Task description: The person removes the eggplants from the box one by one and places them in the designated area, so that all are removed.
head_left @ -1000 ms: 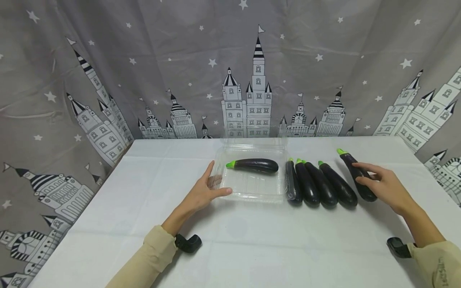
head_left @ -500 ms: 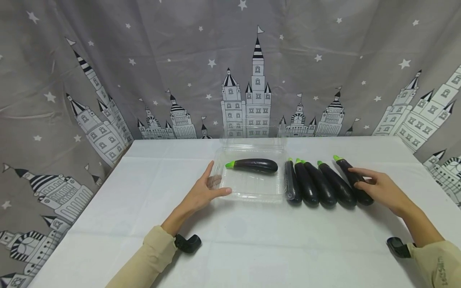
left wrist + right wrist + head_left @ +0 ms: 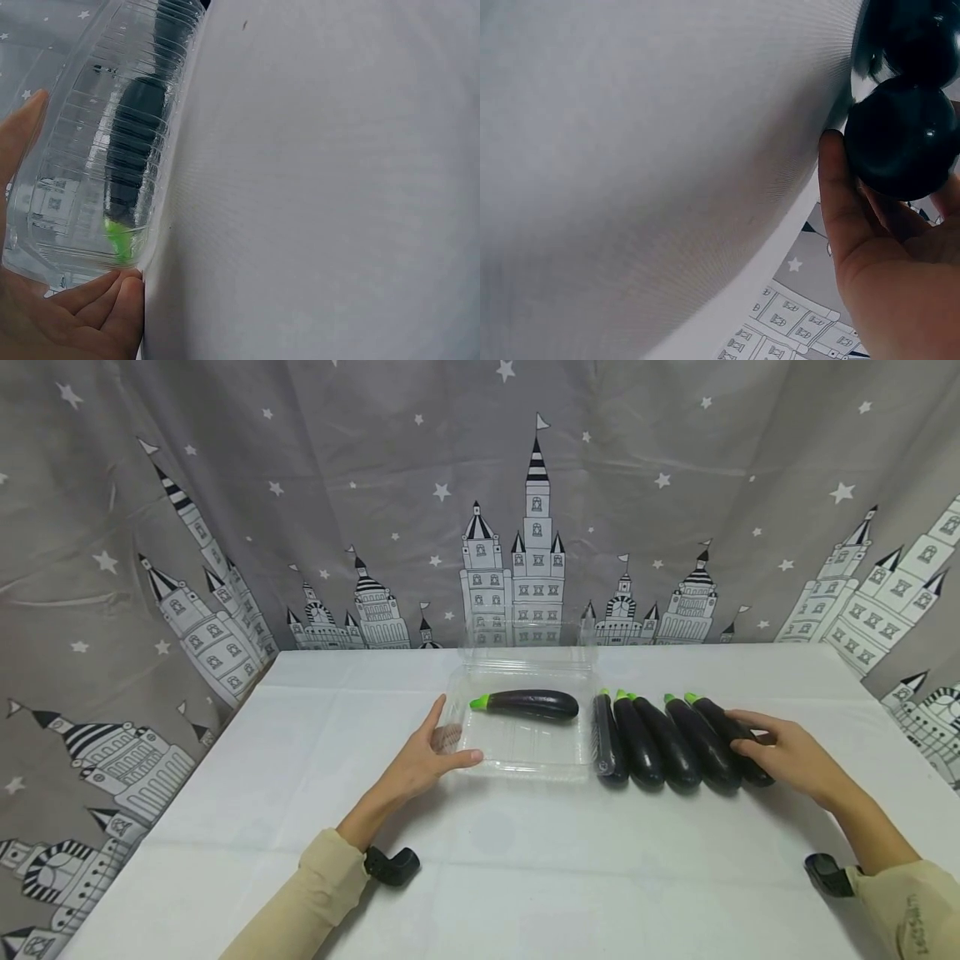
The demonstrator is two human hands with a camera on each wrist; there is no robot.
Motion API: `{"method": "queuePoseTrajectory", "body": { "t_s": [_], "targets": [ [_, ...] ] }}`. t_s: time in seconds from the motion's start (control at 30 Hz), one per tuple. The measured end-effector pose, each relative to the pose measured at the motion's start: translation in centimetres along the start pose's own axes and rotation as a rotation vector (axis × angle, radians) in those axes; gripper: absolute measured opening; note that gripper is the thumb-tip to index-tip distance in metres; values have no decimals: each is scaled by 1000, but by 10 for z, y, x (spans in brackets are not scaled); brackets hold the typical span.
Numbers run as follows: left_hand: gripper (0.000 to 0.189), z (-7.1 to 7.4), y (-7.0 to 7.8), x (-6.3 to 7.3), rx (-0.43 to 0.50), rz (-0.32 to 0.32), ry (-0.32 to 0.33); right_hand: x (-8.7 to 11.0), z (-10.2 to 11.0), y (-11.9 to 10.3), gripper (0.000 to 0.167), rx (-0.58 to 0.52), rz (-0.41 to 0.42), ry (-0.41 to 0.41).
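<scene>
My left hand (image 3: pixel 427 760) rests with spread, straight fingers at the near left corner of a clear plastic clamshell container (image 3: pixel 528 750). Its hinged lid (image 3: pixel 528 635) stands raised at the back. Inside lies one dark eggplant (image 3: pixel 528 704), its green stem pointing left; the left wrist view shows it through the ribbed wall. At the right, my right hand (image 3: pixel 795 756) grips the lower part of another eggplant (image 3: pixel 716 718), thumb on one side and fingers on the other. That eggplant lies against the right end of a row of several eggplants (image 3: pixel 667 743), stems pointing away.
The row's leftmost eggplant (image 3: pixel 609 739) lies right at the container's right side, partly seen through its rim. A white cloth (image 3: pixel 525 868) covers the table. Behind it hangs a grey curtain (image 3: pixel 637 460) printed with castles and stars.
My right hand has slid the eggplant it holds left and slightly toward me, closing the gap to the row. The left hand and the container have stayed in place.
</scene>
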State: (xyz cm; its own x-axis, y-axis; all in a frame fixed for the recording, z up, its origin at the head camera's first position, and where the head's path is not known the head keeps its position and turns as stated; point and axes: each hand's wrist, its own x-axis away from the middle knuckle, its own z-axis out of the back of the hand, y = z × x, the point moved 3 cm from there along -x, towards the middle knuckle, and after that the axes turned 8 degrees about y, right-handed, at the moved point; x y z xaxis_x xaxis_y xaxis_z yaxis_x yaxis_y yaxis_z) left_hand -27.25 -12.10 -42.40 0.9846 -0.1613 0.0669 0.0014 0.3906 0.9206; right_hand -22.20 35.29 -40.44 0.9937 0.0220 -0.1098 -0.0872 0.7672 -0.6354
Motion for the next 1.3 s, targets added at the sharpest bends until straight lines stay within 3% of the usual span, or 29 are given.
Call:
{"method": "queuePoseTrajectory", "body": {
  "t_s": [0.37,0.83,1.3],
  "targets": [
    [117,0,1,0,-13,2,4,1,-1,-1,50,39,10,20],
    [117,0,0,-1,23,-7,-5,3,0,-1,48,5,5,22],
    [116,0,-1,-1,20,-8,-1,4,2,-1,37,3,25,79]
  ]
}}
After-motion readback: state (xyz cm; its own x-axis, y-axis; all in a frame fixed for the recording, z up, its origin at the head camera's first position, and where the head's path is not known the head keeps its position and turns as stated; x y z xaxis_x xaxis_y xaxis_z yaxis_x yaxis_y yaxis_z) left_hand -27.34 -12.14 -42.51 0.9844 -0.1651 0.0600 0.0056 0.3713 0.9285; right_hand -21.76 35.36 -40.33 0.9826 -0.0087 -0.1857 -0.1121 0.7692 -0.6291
